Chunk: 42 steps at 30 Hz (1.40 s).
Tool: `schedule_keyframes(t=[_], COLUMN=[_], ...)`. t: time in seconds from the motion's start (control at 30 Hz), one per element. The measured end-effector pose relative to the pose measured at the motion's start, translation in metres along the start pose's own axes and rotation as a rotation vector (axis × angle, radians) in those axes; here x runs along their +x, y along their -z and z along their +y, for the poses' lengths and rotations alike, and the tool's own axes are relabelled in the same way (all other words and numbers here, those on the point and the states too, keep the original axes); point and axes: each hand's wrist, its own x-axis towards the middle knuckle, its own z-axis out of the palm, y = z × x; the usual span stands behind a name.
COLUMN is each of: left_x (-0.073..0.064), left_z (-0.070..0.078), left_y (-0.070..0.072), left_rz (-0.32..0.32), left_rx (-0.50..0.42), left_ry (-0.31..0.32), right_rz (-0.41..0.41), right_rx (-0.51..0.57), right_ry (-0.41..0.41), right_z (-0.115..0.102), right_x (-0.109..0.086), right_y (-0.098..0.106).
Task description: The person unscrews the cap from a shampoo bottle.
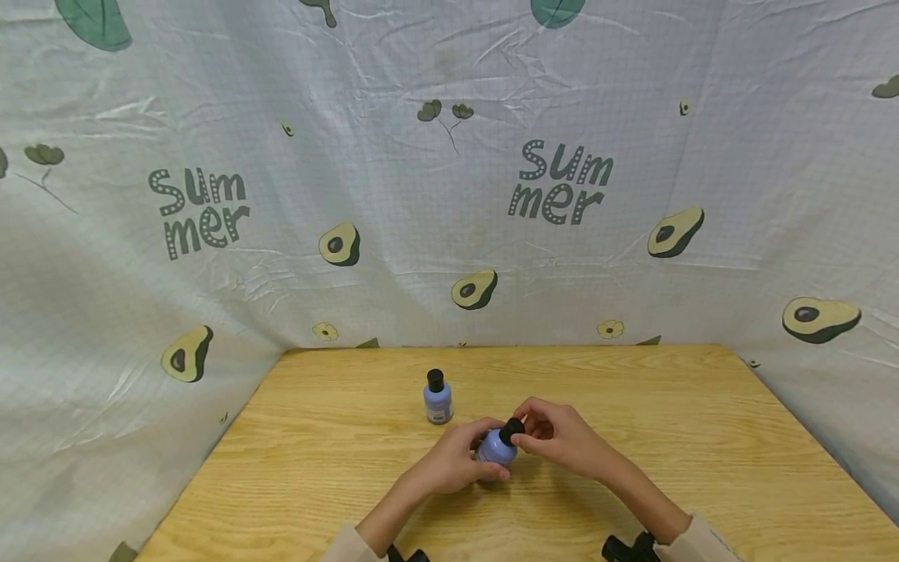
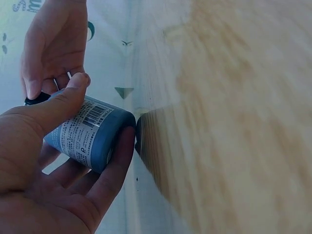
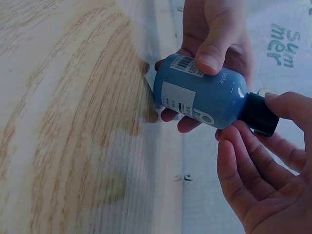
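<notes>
A small blue-purple bottle (image 1: 495,449) with a black cap (image 3: 260,113) is held tilted, its cap end toward the right hand. My left hand (image 1: 460,459) grips the bottle's body, thumb across the label with its barcode (image 2: 98,115). With thumb and fingers, my right hand (image 1: 562,437) pinches the black cap, which sits on the bottle's neck. In the right wrist view the bottle's base is close over the table. A second bottle (image 1: 438,403) of the same kind, black cap on, stands upright on the table behind the left hand.
The light wooden table (image 1: 337,437) reaches back to a pale curtain (image 1: 421,257) printed with avocados and lettering. The curtain also runs along the left and right sides. Black wrist straps (image 1: 632,549) show near both sleeves.
</notes>
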Motion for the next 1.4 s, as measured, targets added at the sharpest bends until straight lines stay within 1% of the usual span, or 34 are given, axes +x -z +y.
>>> schedule_keyframes(t=[0.2,0.47,0.67,0.87,0.97,1.13,1.2,1.4], left_x=[0.0006,0.0001,-0.0006,-0.0007,-0.0002,-0.0005,-0.0009,-0.0008], left_z=[0.0001,-0.0003,0.0007,0.0014,0.0013,0.0002,0.0002,0.0005], left_y=[-0.0001,0.0013,0.0007,-0.0006,-0.0003,0.0,-0.0001,0.0001], left_rz=[0.001,-0.019,-0.015,-0.005,-0.004,-0.004,-0.005,-0.005], left_rx=[0.012,-0.048,-0.039,-0.044,-0.047,-0.044,-0.048,-0.053], left_ry=[0.001,0.006,0.007,0.015,0.009,-0.004,-0.005,-0.002], right_rz=[0.008,0.004,0.006,0.036,0.029,0.002,0.001,0.019], right_rx=[-0.008,-0.018,-0.035,-0.051,-0.048,-0.056,-0.055,-0.035], right_ry=[0.015,0.016,0.025,-0.002,-0.014,-0.002,0.007,-0.012], right_z=[0.002,0.0048,0.0068,0.0083,0.0081,0.0082,0.0085,0.0078], right_x=[0.001,0.0019,0.0027,0.0029,0.0026,0.003,0.0029,0.0027], right_y=[-0.0006,-0.0002,-0.0015,-0.0036,-0.0031,-0.0026,-0.003,-0.0033])
